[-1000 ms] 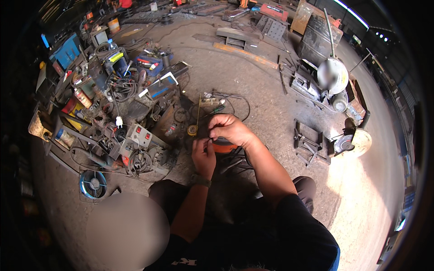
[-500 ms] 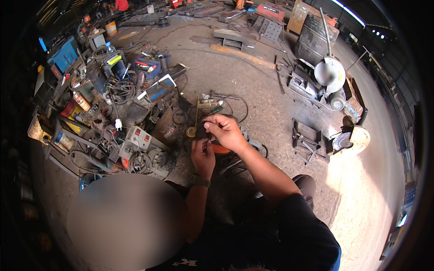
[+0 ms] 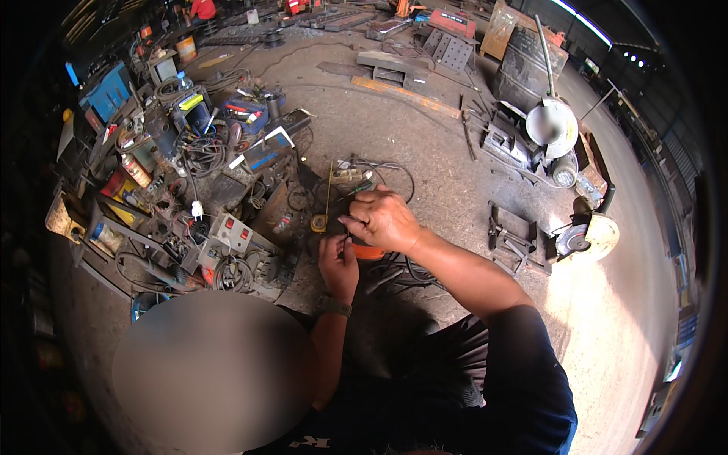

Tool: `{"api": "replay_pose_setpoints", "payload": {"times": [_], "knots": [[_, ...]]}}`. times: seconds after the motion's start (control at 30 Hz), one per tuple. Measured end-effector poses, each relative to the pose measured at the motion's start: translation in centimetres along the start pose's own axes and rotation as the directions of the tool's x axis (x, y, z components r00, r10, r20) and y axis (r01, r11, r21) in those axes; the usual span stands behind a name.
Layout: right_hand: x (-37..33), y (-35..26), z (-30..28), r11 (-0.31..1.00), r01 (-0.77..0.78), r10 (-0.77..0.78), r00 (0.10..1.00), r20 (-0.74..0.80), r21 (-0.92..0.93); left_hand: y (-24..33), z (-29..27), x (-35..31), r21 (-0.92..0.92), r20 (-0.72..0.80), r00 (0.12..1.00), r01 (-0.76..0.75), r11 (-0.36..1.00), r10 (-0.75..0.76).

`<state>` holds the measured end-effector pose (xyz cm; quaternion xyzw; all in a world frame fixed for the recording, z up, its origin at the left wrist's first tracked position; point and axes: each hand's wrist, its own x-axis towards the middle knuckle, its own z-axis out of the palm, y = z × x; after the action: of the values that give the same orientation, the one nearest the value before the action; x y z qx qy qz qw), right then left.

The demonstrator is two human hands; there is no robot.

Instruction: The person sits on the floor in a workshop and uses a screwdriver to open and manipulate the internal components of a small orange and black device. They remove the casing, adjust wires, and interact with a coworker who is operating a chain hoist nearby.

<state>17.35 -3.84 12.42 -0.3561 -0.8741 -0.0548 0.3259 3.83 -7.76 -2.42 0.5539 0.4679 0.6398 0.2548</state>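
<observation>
My left hand is closed in a pinch, thumb against fingers, over something too small to make out. Just above and to its right, my right hand has its fingers curled together; what they hold, if anything, is hidden. Under both hands sits an orange object, mostly covered, with dark cable beside it. A yellow tape measure lies on the floor by my left hand, its blade drawn out away from me. Beyond my right hand's knuckles lies a green-handled tool, apparently a screwdriver, near a looped cable.
Tools, cables and a grey switch box crowd the left side, with a white plug. On the right stand a cut-off saw and another machine with a disc. Steel pieces and a drum are farther off.
My right hand has turned over, its back now facing up and its fingers curled lower, and the right elbow has swung outward. My left hand has barely moved.
</observation>
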Motion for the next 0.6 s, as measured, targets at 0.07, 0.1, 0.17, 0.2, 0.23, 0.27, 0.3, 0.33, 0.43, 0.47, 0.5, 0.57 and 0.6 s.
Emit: {"api": "replay_pose_setpoints", "payload": {"times": [0.07, 0.1, 0.17, 0.2, 0.23, 0.27, 0.3, 0.33, 0.43, 0.47, 0.5, 0.57, 0.6], "knots": [[-0.4, -1.5, 0.5, 0.999, -0.034, 0.034, 0.994, -0.106, 0.000, -0.2, -0.2, 0.1, 0.032, 0.004, 1.000, -0.026, 0.999, 0.026], [-0.3, -1.9, 0.4, 0.999, -0.044, 0.044, 0.988, -0.145, 0.001, -0.4, -0.3, 0.1, 0.049, 0.006, 0.999, -0.038, 0.998, 0.038], [-0.8, -1.6, 0.1, 0.995, -0.096, 0.091, 0.990, -0.108, -0.041, -0.1, -0.3, 0.1, 0.023, 0.020, 0.999, -0.030, 0.999, 0.030], [-0.9, -1.2, -0.1, 0.963, -0.200, 0.204, 0.979, -0.005, 0.181, 0.0, -0.4, 0.2, 0.012, 0.026, 0.999, -0.025, 1.000, 0.025], [-0.8, -0.8, -0.3, 0.872, -0.312, 0.288, 0.950, 0.121, 0.378, 0.2, -0.4, 0.3, 0.021, 0.034, 0.999, -0.027, 0.999, 0.026], [-0.9, -0.1, -0.8, 0.729, -0.427, 0.340, 0.904, 0.260, 0.535, 0.4, -0.2, 0.3, 0.026, 0.044, 0.999, -0.029, 0.999, 0.027], [-1.6, 2.4, 0.2, 0.510, -0.491, 0.230, 0.869, 0.438, 0.706, 0.5, -0.1, 0.3, 0.031, 0.054, 0.998, -0.030, 0.999, 0.028], [-1.2, 3.2, 0.0, 0.388, -0.532, 0.187, 0.845, 0.501, 0.753, -0.1, -0.1, 0.2, 0.014, 0.044, 0.999, -0.019, 1.000, 0.018], [-0.6, 4.1, -0.3, 0.063, -0.625, 0.067, 0.780, 0.622, 0.778, -1.2, 0.0, 0.1, -0.005, 0.026, 0.999, -0.019, 1.000, 0.019], [-0.6, 4.4, -0.1, 0.036, -0.615, 0.028, 0.789, 0.614, 0.788, -1.2, 0.0, 0.1, 0.011, 0.029, 0.999, -0.040, 0.999, 0.040], [-0.8, 5.0, 0.5, 0.008, -0.604, -0.010, 0.797, 0.604, 0.797, -1.1, 0.0, 0.2, 0.027, 0.031, 0.998, -0.062, 0.998, 0.061], [-0.9, 5.6, 1.4, -0.054, -0.595, -0.059, 0.804, 0.592, 0.802, -0.8, 0.0, 0.2, 0.047, 0.032, 0.997, -0.068, 0.997, 0.066], [-1.0, 5.9, 1.9, -0.083, -0.595, -0.068, 0.804, 0.591, 0.800, -0.7, 0.0, 0.2, 0.056, 0.034, 0.997, -0.071, 0.996, 0.069]]}}
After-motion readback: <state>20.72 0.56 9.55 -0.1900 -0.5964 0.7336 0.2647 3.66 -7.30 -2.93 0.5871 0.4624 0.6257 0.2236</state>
